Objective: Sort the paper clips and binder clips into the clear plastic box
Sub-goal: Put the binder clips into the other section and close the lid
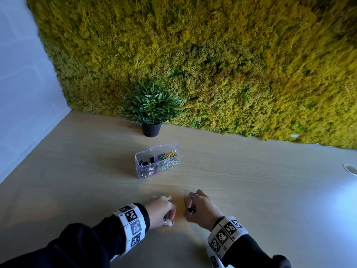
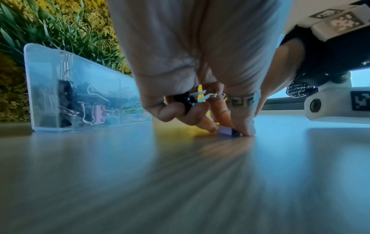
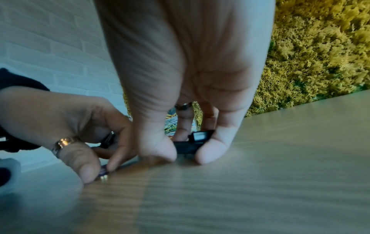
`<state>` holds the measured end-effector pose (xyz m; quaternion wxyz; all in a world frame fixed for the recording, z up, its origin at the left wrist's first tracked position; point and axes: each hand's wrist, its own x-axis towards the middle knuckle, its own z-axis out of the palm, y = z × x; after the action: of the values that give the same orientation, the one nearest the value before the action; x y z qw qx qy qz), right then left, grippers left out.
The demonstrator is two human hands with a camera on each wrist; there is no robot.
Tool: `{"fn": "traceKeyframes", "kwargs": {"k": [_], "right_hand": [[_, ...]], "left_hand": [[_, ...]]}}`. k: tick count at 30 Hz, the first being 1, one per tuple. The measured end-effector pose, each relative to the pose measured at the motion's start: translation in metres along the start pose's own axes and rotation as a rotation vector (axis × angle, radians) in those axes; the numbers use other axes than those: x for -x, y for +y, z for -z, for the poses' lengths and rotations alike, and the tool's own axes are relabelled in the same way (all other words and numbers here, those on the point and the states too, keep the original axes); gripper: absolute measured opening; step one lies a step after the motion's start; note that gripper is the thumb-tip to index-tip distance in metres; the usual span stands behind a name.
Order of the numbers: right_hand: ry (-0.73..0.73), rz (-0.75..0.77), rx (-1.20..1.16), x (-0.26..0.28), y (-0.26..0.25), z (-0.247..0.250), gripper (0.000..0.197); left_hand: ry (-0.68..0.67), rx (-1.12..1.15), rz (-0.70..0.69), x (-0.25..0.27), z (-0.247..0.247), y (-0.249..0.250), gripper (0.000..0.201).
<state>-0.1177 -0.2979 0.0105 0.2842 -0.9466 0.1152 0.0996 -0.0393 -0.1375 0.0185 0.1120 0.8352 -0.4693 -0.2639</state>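
The clear plastic box (image 1: 142, 172) stands mid-table, with binder clips in its left compartment and coloured paper clips (image 1: 168, 160) in its right one. The box (image 2: 46, 88) also shows in the left wrist view. Both hands are low on the table in front of it. My left hand (image 1: 170, 220) grips a black binder clip (image 2: 183, 101) under its curled thumb. Its fingertips (image 2: 245, 130) pinch a purple binder clip (image 2: 227, 131) that lies on the table. My right hand (image 1: 190, 209) pinches another black binder clip (image 3: 188, 146) between thumb and finger, right at the tabletop.
A potted plant (image 1: 151, 109) in a black pot stands behind the box, against a yellow-green moss wall (image 1: 231, 64). A white wall (image 1: 23, 93) bounds the wooden table (image 1: 251, 190) on the left. A white round cable opening (image 1: 350, 169) sits at the table's right edge.
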Motion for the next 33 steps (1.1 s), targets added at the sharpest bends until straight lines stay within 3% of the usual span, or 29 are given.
{"fn": "traceKeyframes", "kwargs": {"k": [6, 10, 14, 17, 21, 24, 26, 29, 33], "right_hand": [[-0.113, -0.124, -0.247, 0.002, 0.005, 0.011, 0.036], [-0.125, -0.27, -0.731, 0.005, 0.0, 0.014, 0.025], [-0.143, -0.344, -1.314, 0.008, -0.006, 0.022, 0.025], [-0.13, -0.414, -1.667, 0.004, -0.006, 0.026, 0.025], [-0.198, -0.4, -1.829, -0.001, -0.015, 0.031, 0.012], [-0.253, -0.324, -1.947, -0.008, -0.019, 0.027, 0.044], [-0.235, -0.318, -1.953, -0.013, -0.025, 0.026, 0.038], [-0.151, -0.398, -1.911, -0.02, -0.037, 0.028, 0.007], [-0.111, -0.438, -1.922, -0.025, -0.049, 0.032, 0.011]], "left_hand": [[-0.092, -0.108, 0.004, 0.003, 0.001, 0.005, 0.022], [-0.085, -0.161, 0.005, 0.006, -0.003, 0.006, 0.025], [-0.072, 0.056, 0.04, 0.01, -0.001, -0.009, 0.021], [-0.032, 0.343, 0.108, 0.015, 0.005, -0.026, 0.008], [0.07, 1.079, 0.183, 0.025, 0.033, -0.026, 0.019], [0.205, 1.537, 0.206, 0.025, 0.061, -0.025, 0.02], [0.25, 1.754, 0.231, 0.023, 0.076, -0.029, 0.023], [0.282, 2.052, 0.282, 0.021, 0.086, -0.036, 0.034], [0.478, 2.268, 0.306, 0.02, 0.089, -0.041, 0.033]]}}
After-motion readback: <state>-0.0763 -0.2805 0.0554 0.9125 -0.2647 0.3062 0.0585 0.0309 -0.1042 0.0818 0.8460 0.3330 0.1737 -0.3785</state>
